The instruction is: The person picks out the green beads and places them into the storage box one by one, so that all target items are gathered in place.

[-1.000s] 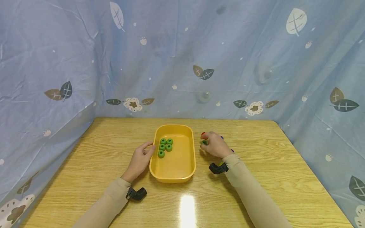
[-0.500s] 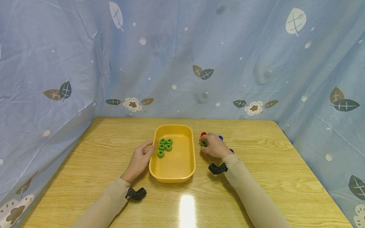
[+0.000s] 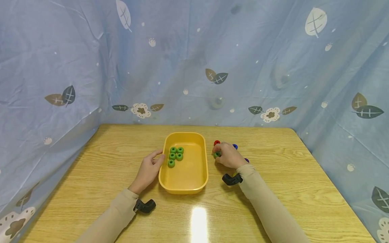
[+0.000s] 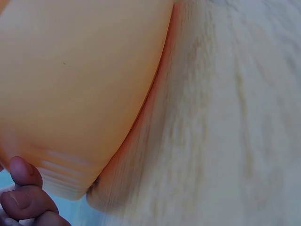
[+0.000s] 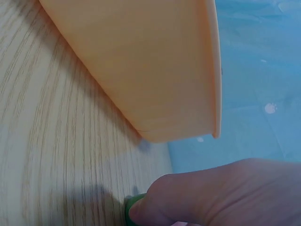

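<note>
Small green ring (image 3: 216,155), pinched by the right hand (image 3: 228,156) on the wooden table (image 3: 304,175), just right of the yellow tray (image 3: 188,187); its axis cannot be told. The tray's long axis runs away from the person; five green rings (image 3: 175,155) lie inside. The left hand (image 3: 148,170), fingers relaxed, touches the tray's left wall. Red (image 3: 216,142) and blue (image 3: 235,146) pieces lie beyond the right hand.

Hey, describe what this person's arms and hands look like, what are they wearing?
Both arms are covered by long beige sleeves, the left sleeve and the right sleeve, reaching down to the wrists. The left hand and right hand are bare, with no gloves or rings visible. A small black device sits at each wrist: the left wrist device and the right wrist device.
</note>
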Demonstrator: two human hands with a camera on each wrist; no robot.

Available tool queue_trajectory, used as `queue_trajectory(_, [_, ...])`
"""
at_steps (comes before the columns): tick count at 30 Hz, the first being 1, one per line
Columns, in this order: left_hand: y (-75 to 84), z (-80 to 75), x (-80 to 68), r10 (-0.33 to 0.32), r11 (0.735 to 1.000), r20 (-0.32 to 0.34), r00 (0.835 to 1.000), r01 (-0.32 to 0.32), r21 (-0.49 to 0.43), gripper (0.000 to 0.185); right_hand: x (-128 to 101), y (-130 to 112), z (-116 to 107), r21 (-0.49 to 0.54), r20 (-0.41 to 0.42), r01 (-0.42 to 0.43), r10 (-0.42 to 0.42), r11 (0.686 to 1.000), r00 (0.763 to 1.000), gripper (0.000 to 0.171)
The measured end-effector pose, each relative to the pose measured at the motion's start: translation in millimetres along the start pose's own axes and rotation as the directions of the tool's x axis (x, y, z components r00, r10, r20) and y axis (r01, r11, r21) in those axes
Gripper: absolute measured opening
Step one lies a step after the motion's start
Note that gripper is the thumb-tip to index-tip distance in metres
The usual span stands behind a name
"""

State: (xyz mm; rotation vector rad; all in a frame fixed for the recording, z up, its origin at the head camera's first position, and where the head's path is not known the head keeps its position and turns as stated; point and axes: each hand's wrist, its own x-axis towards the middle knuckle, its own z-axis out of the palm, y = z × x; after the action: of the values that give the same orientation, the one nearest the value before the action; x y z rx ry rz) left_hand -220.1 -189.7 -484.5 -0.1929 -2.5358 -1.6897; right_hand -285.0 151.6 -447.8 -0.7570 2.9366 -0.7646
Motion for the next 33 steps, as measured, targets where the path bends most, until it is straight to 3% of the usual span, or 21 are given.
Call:
queue_trajectory(19, [0.1, -0.5, 0.3, -0.001, 1.000, -0.004, 1.000, 0.001, 0.001, 0.047, -1, -1, 0, 0.021, 0.016, -0.017, 0.017, 1.000, 1.000, 0.020])
queue_trajectory(26, [0.5, -0.3, 0.2, 0.001, 1.000, 0.000, 1.000, -0.001, -0.003, 0.047, 0, -2, -5, 0.048, -0.029, 0.033, -0.032, 0.998, 0.999, 0.020])
queue_trajectory(33, [-0.5, -0.2, 1.0, 0.002, 1.000, 0.004, 1.000, -0.002, -0.012, 0.048, -1, -9, -13, 0.100, -0.079, 0.011, -0.003, 0.995, 0.997, 0.024])
